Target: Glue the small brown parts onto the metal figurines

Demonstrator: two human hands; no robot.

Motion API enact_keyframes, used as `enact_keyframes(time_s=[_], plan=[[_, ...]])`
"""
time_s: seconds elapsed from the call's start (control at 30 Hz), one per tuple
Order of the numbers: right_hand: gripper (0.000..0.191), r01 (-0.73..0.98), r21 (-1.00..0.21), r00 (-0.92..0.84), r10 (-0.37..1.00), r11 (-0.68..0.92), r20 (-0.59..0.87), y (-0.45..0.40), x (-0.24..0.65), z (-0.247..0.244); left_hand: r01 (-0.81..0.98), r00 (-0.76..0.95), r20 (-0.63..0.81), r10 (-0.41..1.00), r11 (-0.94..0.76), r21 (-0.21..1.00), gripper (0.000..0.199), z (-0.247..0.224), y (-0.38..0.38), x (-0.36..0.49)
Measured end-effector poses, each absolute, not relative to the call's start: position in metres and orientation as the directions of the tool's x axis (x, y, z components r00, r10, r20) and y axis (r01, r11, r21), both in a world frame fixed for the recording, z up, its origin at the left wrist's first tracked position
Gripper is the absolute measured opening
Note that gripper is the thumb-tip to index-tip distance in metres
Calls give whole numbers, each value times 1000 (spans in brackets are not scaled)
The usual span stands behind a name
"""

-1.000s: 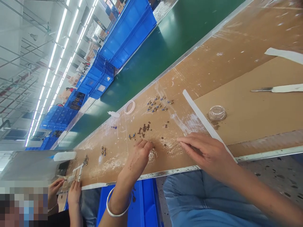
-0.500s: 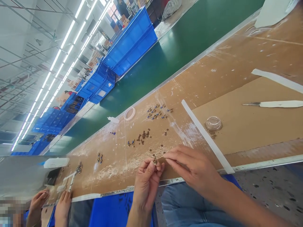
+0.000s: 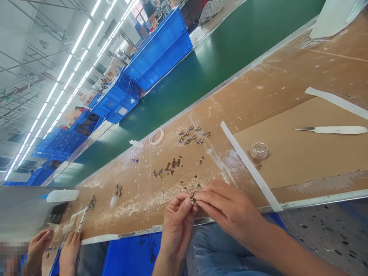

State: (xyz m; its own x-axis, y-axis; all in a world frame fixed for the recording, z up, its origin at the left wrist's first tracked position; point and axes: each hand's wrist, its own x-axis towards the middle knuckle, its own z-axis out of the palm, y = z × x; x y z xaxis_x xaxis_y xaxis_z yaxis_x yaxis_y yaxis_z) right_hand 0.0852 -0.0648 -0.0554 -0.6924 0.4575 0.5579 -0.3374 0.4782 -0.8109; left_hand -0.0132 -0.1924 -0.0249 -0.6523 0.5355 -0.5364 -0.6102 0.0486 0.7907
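Note:
Between the fingertips of my left hand is a small brass-coloured metal part, held just above the table's near edge. My right hand is closed in a pinch, its thumb and forefinger meeting that same part from the right. Whether the right fingers also hold a tiny piece is hidden. Beyond my hands lie small dark brown discs, several of them loose around the heap. Farther back sits a group of small brass and blue parts, and two similar parts rest left of the discs.
A clear round dish and a white-handled blade lie right of a white tape strip. A tape ring and small white bottle lie farther back. A co-worker's hands are at far left. Blue crates stand behind the green belt.
My right hand has moved left, and its fingertips now meet the brass-coloured part in my left hand. The view has shifted slightly.

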Motion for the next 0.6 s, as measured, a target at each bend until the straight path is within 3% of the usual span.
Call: enact_keyframes(time_s=[0.2, 0.37, 0.5, 0.6], plan=[[16, -332, -777, -694, 420, 534, 585, -58, 89, -55, -454, -722, -462, 514, 152, 878, 14, -14, -190, -9], [12, -371, -787, -701, 407, 494, 586, -54, 93, -54, -191, -782, -317, 537, 278, 941, 13, -5, -189, -5], [11, -405, -824, -704, 439, 396, 558, -52, 95, -54, 114, -843, -93, 529, 345, 932, 10, -3, -192, 1], [13, -397, -880, -740, 476, 261, 475, -53, 97, -54, 449, -774, 170, 610, 340, 826, 14, 0, -193, 5]])
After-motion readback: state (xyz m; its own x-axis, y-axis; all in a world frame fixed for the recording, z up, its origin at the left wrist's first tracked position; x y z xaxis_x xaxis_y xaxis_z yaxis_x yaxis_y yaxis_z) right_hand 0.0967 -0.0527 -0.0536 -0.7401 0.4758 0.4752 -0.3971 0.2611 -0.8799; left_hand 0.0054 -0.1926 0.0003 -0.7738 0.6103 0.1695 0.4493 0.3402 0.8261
